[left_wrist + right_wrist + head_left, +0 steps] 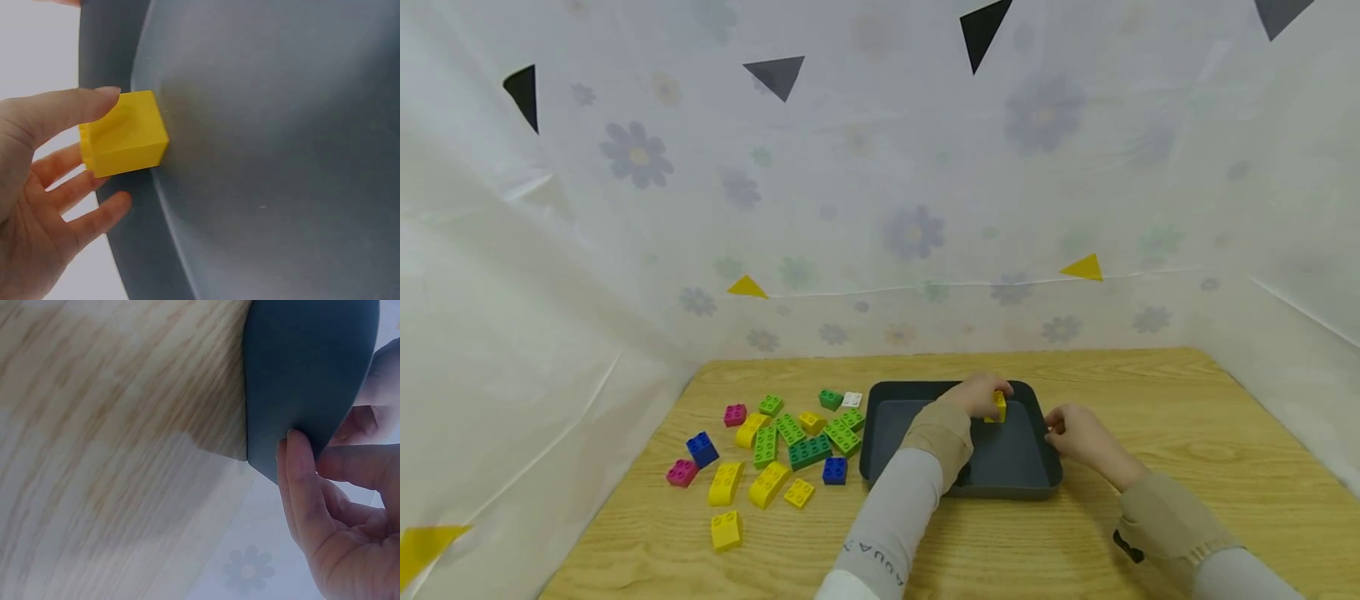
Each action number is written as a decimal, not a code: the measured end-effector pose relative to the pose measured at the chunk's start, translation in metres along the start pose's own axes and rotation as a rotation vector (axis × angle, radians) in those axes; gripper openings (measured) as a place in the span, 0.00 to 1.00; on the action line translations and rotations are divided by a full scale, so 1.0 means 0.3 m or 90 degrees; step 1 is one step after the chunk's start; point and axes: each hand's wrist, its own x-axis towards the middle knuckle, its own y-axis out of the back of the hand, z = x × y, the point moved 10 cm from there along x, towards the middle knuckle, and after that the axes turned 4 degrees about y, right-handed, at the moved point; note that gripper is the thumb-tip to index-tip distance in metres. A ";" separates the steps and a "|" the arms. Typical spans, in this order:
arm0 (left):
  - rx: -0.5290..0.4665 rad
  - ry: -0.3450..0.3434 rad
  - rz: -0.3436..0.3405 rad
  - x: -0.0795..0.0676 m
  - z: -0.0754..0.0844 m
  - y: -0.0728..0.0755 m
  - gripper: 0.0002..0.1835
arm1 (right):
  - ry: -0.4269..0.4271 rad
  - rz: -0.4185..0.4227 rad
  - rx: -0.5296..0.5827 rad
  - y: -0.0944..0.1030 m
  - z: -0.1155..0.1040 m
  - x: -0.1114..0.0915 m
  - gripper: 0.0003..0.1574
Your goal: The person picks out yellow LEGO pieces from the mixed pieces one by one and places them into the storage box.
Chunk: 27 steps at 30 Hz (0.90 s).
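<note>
Table [1187, 417] under everything, beneath both my grips. Dark tray [1015, 458] next: directly below my left hand, its right-hand wall at my right fingers. Loose bricks [766, 447] in mixed colours lie left of my left grip, outside the tray; looks like they're spread that way so each can be picked singly.

Right hand [1086, 435]: pinching the tray wall, fingers against the outside, thumb by the rim. Probably steadying it so it won't slide if nudged. Left hand [973, 396]: pinching a yellow brick [125, 134], thumb on one side, fingers opposite, little finger free. Sides gripped, likely so the studs stay uncovered and letting go is easy.

That brick sits inside the tray's outline, by the wall, left of my right hand. Can't tell whether it touches the floor of the tray.
</note>
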 end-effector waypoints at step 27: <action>0.203 -0.083 0.171 -0.190 -0.037 0.288 0.42 | 0.014 0.010 -0.012 0.002 -0.006 0.002 0.15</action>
